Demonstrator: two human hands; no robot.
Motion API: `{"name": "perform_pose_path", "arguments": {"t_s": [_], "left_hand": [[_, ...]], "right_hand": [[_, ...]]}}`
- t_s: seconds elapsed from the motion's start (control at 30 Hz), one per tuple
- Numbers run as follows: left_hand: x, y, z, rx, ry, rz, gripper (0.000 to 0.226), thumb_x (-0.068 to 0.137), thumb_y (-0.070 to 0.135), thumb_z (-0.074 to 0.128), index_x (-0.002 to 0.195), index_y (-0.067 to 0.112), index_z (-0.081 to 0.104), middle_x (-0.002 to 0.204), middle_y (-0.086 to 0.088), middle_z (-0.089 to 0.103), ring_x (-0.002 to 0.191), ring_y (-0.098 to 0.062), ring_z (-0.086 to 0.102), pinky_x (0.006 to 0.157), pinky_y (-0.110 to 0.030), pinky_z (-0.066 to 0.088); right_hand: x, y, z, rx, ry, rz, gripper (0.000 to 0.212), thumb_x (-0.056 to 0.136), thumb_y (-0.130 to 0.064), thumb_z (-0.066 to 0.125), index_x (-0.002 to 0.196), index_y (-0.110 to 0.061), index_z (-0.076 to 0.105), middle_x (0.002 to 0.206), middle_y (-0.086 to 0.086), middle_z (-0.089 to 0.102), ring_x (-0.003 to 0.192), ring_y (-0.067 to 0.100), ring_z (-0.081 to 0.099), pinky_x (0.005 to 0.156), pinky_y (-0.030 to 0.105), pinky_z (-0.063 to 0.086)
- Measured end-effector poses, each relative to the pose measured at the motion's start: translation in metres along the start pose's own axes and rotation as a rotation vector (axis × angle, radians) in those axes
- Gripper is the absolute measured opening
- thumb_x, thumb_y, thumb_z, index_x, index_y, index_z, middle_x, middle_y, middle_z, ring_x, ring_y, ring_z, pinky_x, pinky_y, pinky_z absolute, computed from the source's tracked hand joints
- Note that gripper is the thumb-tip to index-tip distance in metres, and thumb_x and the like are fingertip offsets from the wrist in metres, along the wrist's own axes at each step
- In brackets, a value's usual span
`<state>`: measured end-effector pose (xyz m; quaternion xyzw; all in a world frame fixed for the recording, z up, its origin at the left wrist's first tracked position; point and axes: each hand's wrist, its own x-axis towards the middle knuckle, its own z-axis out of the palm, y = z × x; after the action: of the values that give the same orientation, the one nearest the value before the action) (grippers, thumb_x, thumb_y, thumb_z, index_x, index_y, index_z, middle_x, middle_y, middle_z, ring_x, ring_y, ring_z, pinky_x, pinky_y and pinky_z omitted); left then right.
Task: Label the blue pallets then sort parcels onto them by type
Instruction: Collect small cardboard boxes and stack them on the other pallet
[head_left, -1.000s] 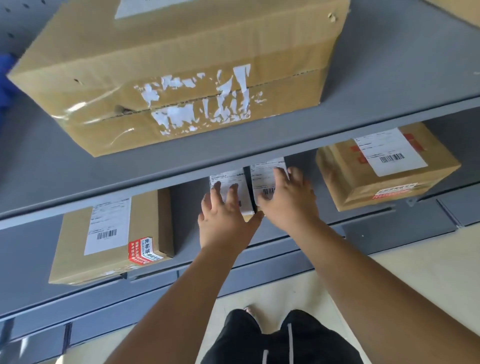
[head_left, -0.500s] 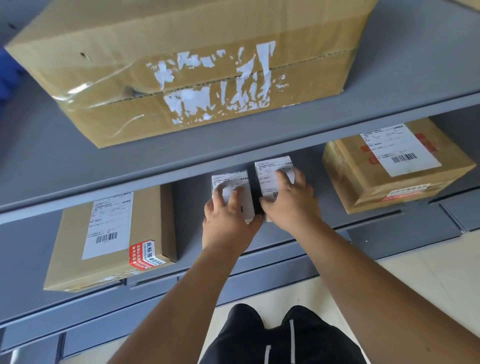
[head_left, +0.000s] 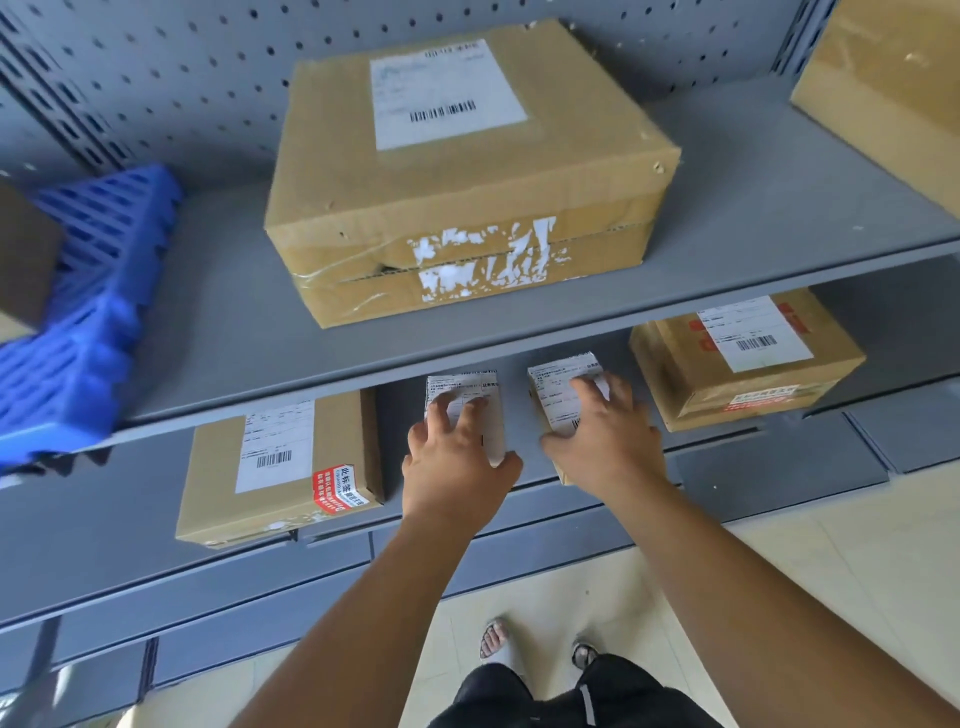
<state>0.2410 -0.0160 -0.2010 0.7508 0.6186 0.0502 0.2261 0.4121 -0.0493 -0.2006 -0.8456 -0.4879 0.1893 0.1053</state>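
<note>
Two small labelled parcels lay mid lower shelf (head_left: 517, 410), side by side, slightly apart.
- Left hand (head_left: 457, 467) gripped left small parcel (head_left: 467, 392): fingers curled over label, thumb at its right edge.
- Right hand (head_left: 605, 441) gripped right small parcel (head_left: 556, 387): fingers spread over top, thumb at its left side.
- Blue pallet (head_left: 88, 322) sat at left end of upper shelf (head_left: 779, 208), reaching front edge.
- Large taped carton (head_left: 467, 197) stood mid upper shelf.
- Left carton (head_left: 280, 467) and right carton (head_left: 743, 364) flanked hands on lower shelf.

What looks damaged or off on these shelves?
The large carton on the upper shelf: torn white label scraps across its front face, with crumpled tape and a gaping seam there. Nothing else stands out.
</note>
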Motion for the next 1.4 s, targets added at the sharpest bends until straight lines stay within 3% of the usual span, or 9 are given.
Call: {"name": "perform_pose_path", "arguments": {"t_s": [0.23, 0.7, 0.9, 1.07, 1.4], "left_hand": [[-0.056, 0.023, -0.040, -0.036, 0.103, -0.070, 0.073, 0.080, 0.059, 0.061, 0.148, 0.042, 0.038, 0.157, 0.006, 0.025, 0.138, -0.031, 0.034, 0.108, -0.052, 0.043], [-0.196, 0.049, -0.086, -0.135, 0.374, -0.183, 0.073, 0.075, 0.059, 0.057, 0.144, 0.046, 0.041, 0.157, 0.013, 0.027, 0.140, -0.026, 0.033, 0.109, -0.050, 0.043], [-0.237, 0.032, -0.126, -0.212, 0.524, -0.178, 0.070, 0.074, 0.057, 0.062, 0.141, 0.047, 0.044, 0.154, 0.017, 0.030, 0.135, -0.024, 0.037, 0.103, -0.044, 0.046], [-0.255, 0.005, -0.163, -0.218, 0.621, -0.161, 0.069, 0.072, 0.060, 0.058, 0.139, 0.048, 0.044, 0.153, 0.014, 0.032, 0.133, -0.027, 0.041, 0.109, -0.046, 0.042], [-0.267, -0.107, -0.258, -0.190, 0.742, -0.155, 0.067, 0.077, 0.057, 0.066, 0.139, 0.047, 0.043, 0.154, 0.014, 0.030, 0.132, -0.028, 0.041, 0.105, -0.046, 0.045]], "right_hand": [[-0.045, 0.000, -0.041, 0.005, 0.081, -0.068, 0.069, 0.075, -0.056, 0.064, 0.136, -0.031, 0.046, 0.151, 0.002, 0.031, 0.124, 0.036, 0.043, 0.095, 0.047, 0.038], [-0.147, -0.013, -0.113, 0.086, 0.074, -0.360, 0.073, 0.073, -0.061, 0.054, 0.141, -0.036, 0.047, 0.154, -0.002, 0.031, 0.129, 0.034, 0.040, 0.101, 0.048, 0.040], [-0.188, -0.054, -0.140, 0.143, 0.146, -0.462, 0.081, 0.069, -0.065, 0.043, 0.144, -0.037, 0.045, 0.154, -0.004, 0.030, 0.130, 0.032, 0.040, 0.103, 0.048, 0.037], [-0.215, -0.104, -0.154, 0.207, 0.212, -0.543, 0.084, 0.067, -0.068, 0.042, 0.145, -0.038, 0.045, 0.155, -0.005, 0.031, 0.134, 0.030, 0.038, 0.104, 0.050, 0.039], [-0.258, -0.239, -0.150, 0.324, 0.310, -0.647, 0.088, 0.066, -0.070, 0.042, 0.146, -0.035, 0.047, 0.154, -0.004, 0.033, 0.136, 0.030, 0.038, 0.109, 0.049, 0.040]]}}
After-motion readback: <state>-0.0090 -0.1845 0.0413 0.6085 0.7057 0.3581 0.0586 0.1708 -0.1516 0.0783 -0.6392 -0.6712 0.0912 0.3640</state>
